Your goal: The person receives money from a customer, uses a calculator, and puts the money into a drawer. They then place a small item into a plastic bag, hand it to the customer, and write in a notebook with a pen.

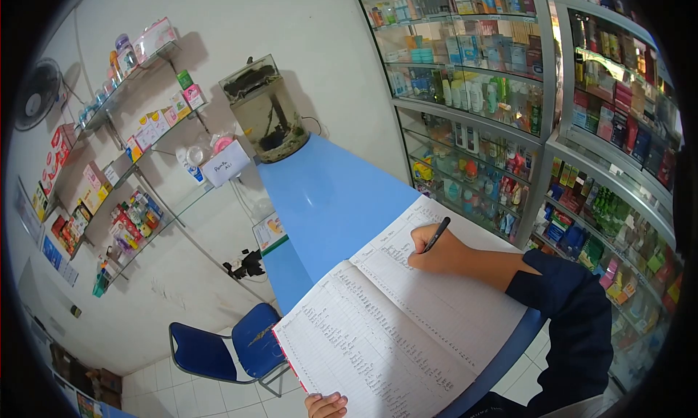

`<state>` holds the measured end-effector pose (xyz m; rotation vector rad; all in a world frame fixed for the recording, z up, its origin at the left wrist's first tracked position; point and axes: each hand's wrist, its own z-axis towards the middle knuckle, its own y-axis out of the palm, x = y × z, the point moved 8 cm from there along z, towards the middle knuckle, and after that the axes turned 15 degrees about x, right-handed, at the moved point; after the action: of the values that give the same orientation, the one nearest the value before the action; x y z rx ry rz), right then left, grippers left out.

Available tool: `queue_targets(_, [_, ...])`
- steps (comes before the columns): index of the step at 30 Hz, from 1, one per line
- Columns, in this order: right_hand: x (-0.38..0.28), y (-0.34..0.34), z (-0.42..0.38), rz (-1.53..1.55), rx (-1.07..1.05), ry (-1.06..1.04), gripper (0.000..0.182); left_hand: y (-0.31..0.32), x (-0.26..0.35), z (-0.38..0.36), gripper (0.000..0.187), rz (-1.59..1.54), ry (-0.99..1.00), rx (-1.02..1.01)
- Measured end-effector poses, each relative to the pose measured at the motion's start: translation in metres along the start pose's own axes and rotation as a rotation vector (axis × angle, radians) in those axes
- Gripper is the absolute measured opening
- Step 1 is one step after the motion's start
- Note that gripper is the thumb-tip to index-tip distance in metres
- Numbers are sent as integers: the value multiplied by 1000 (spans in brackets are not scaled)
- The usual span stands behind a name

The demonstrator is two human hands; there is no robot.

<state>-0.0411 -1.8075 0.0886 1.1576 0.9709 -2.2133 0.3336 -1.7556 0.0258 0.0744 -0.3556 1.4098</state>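
Note:
An open ledger book (407, 309) lies on the blue table (327, 193), its lined pages filled in part with handwriting. My right hand (442, 251) holds a black pen (438, 234), tilted, with its tip hidden behind the fingers, and rests on the upper part of the right page. A dark sleeve covers that arm above the wrist. At the lower edge of the left page, my left hand (326, 406) has its fingers bent over the book's edge; its thumb and palm are out of sight.
A fish tank (266, 113) stands at the table's far end. Blue chair (258, 342) at the left. Glass cabinets (465, 113) full of products line the right; wall shelves (134, 163) hold boxes and bottles. A fan (40, 94) hangs at upper left.

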Motion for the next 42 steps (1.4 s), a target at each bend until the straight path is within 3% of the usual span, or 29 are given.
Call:
queue_targets(14, [1, -2, -2, -44, 9, 39, 27, 1, 3, 1, 28, 14, -7, 143])
queue_targets(29, [-4, -4, -2, -32, 14, 26, 26, -2, 2, 3, 28, -36, 28, 108])
queue_targets(32, [1, -5, 0, -38, 48, 16, 26, 1, 2, 4, 29, -18, -22, 19])
queue_targets(42, [-1, -7, -1, -12, 37, 58, 26, 0, -1, -2, 11, 20, -20, -21])
